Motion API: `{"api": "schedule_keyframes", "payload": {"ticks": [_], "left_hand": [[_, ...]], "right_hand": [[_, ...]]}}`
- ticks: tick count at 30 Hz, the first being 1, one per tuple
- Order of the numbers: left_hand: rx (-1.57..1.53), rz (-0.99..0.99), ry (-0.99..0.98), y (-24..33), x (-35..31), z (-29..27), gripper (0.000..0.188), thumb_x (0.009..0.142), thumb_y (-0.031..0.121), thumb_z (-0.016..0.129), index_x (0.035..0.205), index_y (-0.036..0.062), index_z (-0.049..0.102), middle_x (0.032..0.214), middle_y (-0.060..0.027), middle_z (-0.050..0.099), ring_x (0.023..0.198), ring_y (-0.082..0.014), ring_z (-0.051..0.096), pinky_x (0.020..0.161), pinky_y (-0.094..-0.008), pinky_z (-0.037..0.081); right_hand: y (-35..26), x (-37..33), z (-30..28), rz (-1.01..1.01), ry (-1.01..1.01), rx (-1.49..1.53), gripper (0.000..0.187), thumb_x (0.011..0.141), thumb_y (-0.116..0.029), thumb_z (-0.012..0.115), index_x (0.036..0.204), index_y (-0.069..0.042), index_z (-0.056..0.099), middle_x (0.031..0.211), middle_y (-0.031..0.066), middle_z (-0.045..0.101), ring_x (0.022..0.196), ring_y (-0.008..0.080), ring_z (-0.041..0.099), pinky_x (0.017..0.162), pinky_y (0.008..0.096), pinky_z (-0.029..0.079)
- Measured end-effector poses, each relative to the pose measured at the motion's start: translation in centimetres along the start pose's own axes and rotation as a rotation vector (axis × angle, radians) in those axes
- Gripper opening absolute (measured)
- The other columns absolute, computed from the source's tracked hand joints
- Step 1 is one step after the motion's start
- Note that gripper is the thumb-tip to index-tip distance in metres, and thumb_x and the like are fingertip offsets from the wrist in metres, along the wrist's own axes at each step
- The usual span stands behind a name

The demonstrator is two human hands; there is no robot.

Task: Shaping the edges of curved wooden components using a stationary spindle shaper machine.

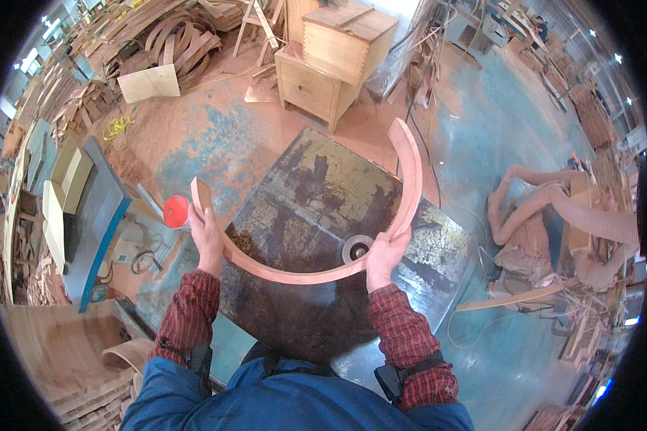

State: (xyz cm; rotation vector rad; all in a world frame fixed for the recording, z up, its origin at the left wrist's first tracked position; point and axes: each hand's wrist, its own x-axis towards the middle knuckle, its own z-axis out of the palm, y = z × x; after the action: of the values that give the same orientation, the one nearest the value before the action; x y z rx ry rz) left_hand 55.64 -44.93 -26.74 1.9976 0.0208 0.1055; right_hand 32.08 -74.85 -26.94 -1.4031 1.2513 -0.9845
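Note:
A curved wooden strip (295, 275), a wide arc like part of a hoop, lies over the dark, worn metal machine table (323, 165). My left hand (208, 242) grips it near its left end, fingers wrapped over the wood. My right hand (389, 258) holds it on the right side, below the long end that rises away from me. A round spindle (358, 249) in a ring-shaped opening stands inside the curve, close to the wood beside my right hand. Whether the two touch, I cannot tell. Brown sawdust (244, 243) lies on the table inside the arc, near my left hand.
A red round container (176, 212) sits just left of my left hand. Beyond the table stands a wooden cabinet (309, 90) with a box on top. A blue-edged panel (97, 223) is at left. A ribbed hose (589, 212) and scrap wood lie at right.

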Motion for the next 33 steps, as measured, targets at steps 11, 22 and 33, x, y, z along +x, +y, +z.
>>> {"api": "schedule_keyframes", "payload": {"ticks": [11,22,33], "left_hand": [[0.380,0.720,-0.495,7.2,-13.4,-4.2,0.046,0.088,0.016,0.070,0.129,-0.0025,0.059,0.137,-0.0241,0.058,0.131,-0.0426,0.053,0.111,-0.0504,0.043],[0.646,0.693,-1.085,10.6,-20.9,-0.7,0.036,0.098,0.039,0.062,0.096,0.0034,0.060,0.085,-0.0164,0.071,0.077,-0.0359,0.072,0.066,-0.0473,0.058],[0.637,0.731,-1.070,10.4,-20.6,-1.0,0.032,0.096,0.039,0.064,0.093,0.0065,0.060,0.081,-0.0137,0.071,0.074,-0.0325,0.072,0.066,-0.0448,0.058]], "right_hand": [[-1.2,-4.9,-0.9,-0.014,-0.151,-0.096,0.066,0.083,0.003,0.052,0.147,0.003,0.038,0.134,0.0235,0.056,0.131,0.0381,0.054,0.112,0.0415,0.039],[-0.2,-7.3,-2.8,-0.146,-0.249,-0.156,0.063,0.083,-0.005,0.060,0.142,0.005,0.040,0.132,0.0239,0.054,0.128,0.0395,0.054,0.111,0.0429,0.040],[-2.4,12.5,3.2,-0.335,-0.651,-0.298,0.058,0.103,-0.021,0.052,0.156,-0.002,0.036,0.153,0.0240,0.048,0.142,0.0353,0.047,0.115,0.0413,0.039]]}}
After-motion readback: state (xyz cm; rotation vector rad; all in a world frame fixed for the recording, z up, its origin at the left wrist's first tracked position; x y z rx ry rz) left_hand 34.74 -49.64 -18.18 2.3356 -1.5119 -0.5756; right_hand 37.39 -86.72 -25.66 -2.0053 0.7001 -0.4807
